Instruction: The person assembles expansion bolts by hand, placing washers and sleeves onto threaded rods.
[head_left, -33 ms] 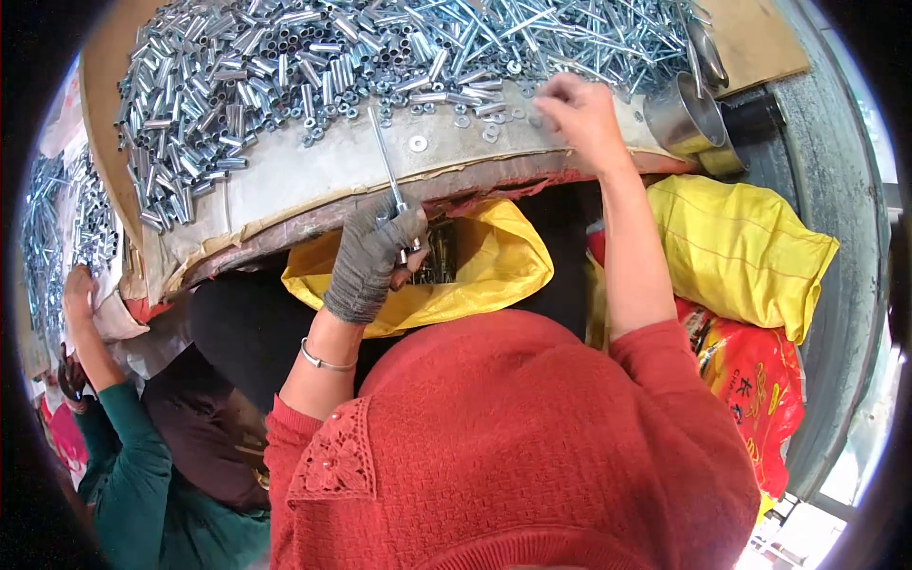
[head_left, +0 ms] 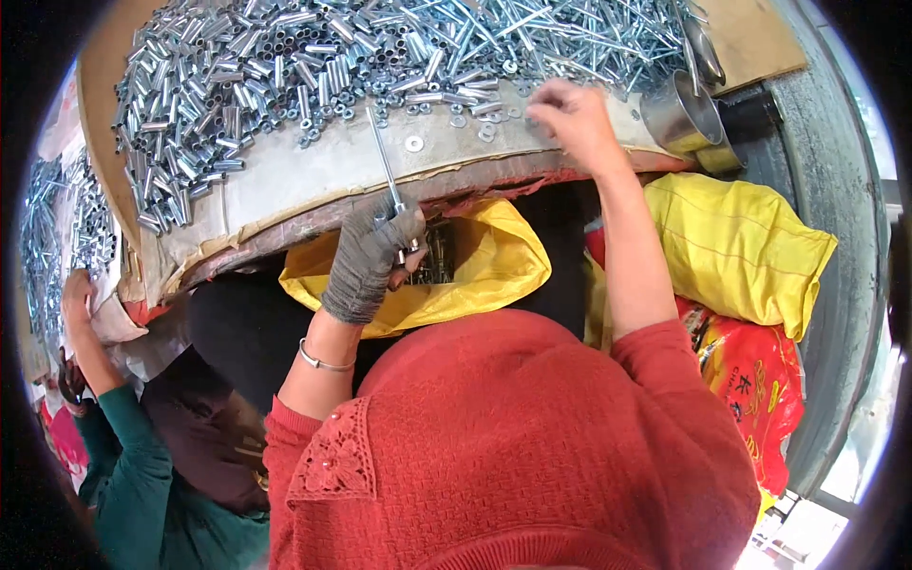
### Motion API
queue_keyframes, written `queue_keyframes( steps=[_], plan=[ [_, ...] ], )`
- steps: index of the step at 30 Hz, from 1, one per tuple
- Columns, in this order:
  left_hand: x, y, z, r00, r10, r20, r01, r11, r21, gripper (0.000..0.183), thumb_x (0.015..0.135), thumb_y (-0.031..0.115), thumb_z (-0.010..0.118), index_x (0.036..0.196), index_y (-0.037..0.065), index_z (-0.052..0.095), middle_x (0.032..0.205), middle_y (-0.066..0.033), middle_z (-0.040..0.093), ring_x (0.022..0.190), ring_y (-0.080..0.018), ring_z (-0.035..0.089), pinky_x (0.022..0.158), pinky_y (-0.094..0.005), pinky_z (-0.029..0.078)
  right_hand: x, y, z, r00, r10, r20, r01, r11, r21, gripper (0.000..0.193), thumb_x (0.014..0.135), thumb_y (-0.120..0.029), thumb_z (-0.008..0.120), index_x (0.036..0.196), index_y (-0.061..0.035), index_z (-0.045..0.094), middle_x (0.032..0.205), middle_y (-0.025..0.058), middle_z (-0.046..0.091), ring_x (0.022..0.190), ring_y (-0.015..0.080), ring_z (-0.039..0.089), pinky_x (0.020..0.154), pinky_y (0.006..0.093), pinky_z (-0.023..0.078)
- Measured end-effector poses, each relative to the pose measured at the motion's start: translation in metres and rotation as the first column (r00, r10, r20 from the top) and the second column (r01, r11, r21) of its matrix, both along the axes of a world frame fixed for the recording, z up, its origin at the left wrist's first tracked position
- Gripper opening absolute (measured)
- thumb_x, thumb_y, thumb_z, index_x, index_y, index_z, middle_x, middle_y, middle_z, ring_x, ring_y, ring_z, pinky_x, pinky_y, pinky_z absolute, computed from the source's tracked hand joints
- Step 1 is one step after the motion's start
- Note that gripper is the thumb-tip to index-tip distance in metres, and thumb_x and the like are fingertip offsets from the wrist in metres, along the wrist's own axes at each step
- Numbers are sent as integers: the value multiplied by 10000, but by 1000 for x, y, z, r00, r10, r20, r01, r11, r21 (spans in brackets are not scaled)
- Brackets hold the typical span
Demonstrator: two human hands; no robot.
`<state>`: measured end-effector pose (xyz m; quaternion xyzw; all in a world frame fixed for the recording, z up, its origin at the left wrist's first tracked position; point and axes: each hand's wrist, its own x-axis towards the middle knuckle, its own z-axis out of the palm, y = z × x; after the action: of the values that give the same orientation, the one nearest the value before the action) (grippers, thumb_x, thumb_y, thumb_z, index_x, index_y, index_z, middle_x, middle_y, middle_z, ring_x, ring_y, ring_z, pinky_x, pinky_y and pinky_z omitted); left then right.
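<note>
My left hand, in a grey knitted glove, is closed round a long thin metal bolt. The bolt points up over the table edge, with a wider metal piece near the fingers. Just below, short metal ends show under the glove, and a yellow sack with metal parts inside gapes open. Over the far table edge is my bare right hand, its fingers curled together and slightly blurred; what they hold, if anything, cannot be made out. Loose flat washers lie close to its left.
Metal tubes and long bolts are heaped across the table. Metal cups stand at the right end. A full yellow sack and a red bag lie right. A co-worker's hand is at left.
My right hand has shifted very slightly to the left and its fingers have moved a little. My left hand keeps its hold on the bolt.
</note>
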<state>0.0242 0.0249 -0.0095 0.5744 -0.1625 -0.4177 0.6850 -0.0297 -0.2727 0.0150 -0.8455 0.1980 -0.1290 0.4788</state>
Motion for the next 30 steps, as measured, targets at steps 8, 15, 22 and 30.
queue_keyframes(
  steps=[8,15,22,30],
  plan=[
    [1,-1,0,999,-33,30,33,999,-26,279,844,333,637,819,68,551,500,-10,485,359,-68,393,342,-203,269,-9,12,4,970,-22,-243,-124,813,-569,247,776,-182,658,902,17,582,765,181,626,729,296,612,671,367,465],
    [1,3,-7,383,-333,862,-307,834,459,236,836,321,604,923,107,651,729,-162,635,686,-356,622,593,-442,475,-15,47,28,990,133,-48,-131,990,58,151,835,-136,656,884,-15,582,693,60,615,554,123,586,467,269,460],
    [-4,7,6,309,-279,909,-241,902,358,198,809,279,641,909,109,651,716,-118,638,630,-296,620,554,-392,474,-9,79,60,957,284,67,-288,884,369,108,803,-76,696,852,-9,627,648,24,592,498,69,546,436,209,449],
    [12,18,1,106,-72,992,-334,937,104,150,799,228,636,872,98,625,706,-116,614,641,-306,609,551,-408,463,17,91,60,855,481,196,-459,526,716,356,785,-274,717,914,35,597,687,69,567,454,131,520,346,241,416]
  ],
)
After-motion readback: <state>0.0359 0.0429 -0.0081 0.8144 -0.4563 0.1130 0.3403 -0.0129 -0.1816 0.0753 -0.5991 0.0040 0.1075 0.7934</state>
